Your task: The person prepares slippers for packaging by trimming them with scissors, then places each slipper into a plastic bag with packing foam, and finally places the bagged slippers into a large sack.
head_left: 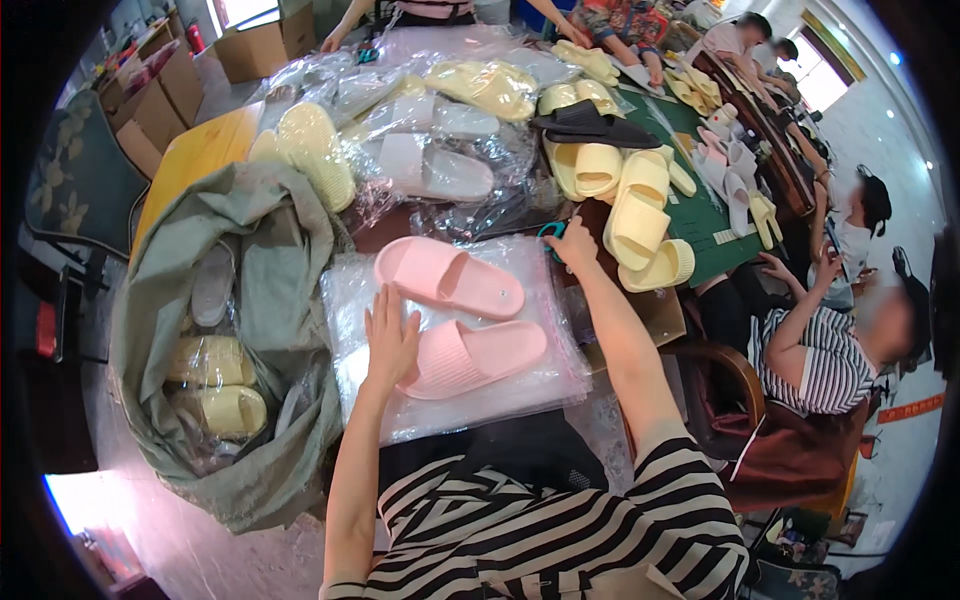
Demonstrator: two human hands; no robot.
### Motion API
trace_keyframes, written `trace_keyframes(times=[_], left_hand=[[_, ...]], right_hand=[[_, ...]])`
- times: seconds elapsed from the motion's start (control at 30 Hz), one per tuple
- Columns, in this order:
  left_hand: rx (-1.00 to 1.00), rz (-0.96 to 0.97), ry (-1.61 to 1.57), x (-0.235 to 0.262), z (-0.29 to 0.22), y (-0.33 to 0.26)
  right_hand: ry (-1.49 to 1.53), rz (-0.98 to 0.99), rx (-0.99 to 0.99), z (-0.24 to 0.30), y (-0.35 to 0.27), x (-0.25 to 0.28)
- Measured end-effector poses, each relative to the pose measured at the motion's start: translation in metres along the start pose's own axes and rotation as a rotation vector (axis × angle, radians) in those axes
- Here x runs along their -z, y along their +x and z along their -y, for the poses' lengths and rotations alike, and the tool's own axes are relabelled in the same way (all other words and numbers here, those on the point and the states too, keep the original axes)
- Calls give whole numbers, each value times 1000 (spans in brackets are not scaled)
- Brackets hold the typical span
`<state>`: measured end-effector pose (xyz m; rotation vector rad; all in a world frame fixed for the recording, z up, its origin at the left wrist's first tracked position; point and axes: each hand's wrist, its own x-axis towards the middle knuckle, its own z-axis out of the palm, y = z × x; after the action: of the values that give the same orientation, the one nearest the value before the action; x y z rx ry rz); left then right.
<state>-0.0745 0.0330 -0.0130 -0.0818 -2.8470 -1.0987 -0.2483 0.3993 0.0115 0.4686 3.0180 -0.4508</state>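
Observation:
Two pink slippers lie side by side on a stack of clear plastic bags (355, 410) in front of me. The far pink slipper (480, 285) and the near pink slipper (500, 358) both have their toes to the left. My left hand (392, 335) is open, fingers stretched out, against the toe end of the near slipper, fingertips by the far one. Beyond the stack's right edge, my right hand (577, 247) is closed at the teal loop handle of what look like scissors (551, 231); the blades are hidden.
At left stands a grey-green sack (150, 330) with bagged slippers inside. Bagged slippers (435, 165) pile up beyond the stack. Yellow slippers (640, 215) and black slippers (600, 126) lie at right on a green mat (715, 250). A co-worker in stripes (815, 350) sits at right; others work farther off.

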Motion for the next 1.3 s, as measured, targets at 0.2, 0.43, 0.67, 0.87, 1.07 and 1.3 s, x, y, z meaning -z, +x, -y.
trace_keyframes(times=[0.2,0.43,0.67,0.87,1.07,1.3], left_hand=[[-39,2,-59,-5,-8,6],[-27,-31,-21,-6,2,-1],[-58,-92,-32,-6,4,-5],[-71,-86,-11,-8,2,-6],[-69,-92,3,-8,4,-5],[-80,-84,6,-9,1,-3]], right_hand=[[403,203,-201,-44,30,13],[837,130,214,-36,-64,48],[124,226,733,37,-164,84],[-129,-9,1146,46,-166,64],[-5,-59,1137,57,-180,50],[65,-76,1053,43,-174,47]])
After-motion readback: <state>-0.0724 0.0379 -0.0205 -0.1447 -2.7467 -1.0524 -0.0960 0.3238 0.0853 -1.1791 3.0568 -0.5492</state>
